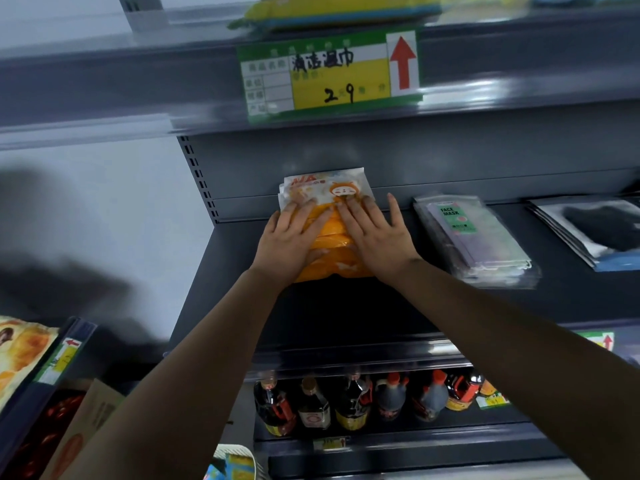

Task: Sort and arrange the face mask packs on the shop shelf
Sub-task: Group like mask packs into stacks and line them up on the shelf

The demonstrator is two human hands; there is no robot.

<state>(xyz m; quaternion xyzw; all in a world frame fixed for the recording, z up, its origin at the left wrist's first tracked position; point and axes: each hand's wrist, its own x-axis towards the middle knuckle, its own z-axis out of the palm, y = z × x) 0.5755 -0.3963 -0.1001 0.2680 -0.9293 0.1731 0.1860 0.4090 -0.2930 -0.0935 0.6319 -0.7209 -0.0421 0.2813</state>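
A stack of orange and white face mask packs (pixel 329 216) lies at the left end of the dark shelf (pixel 346 306), its far end against the back panel. My left hand (pixel 289 242) rests flat on the stack's left side, thumb along the near part. My right hand (pixel 375 235) lies flat on its right side, fingers spread. Both palms press down on the top pack. To the right lies a stack of clear packs labelled FACE MASK (pixel 474 237). Further right are silver and black packs (pixel 595 230), cut off by the frame edge.
A green and yellow price tag (pixel 332 74) hangs on the upper shelf's edge, with a yellow pack (pixel 343 8) above it. Below stand several dark sauce bottles (pixel 367 400). At the left are a neighbouring shelf with a snack bag (pixel 20 355) and a cardboard box (pixel 86 420).
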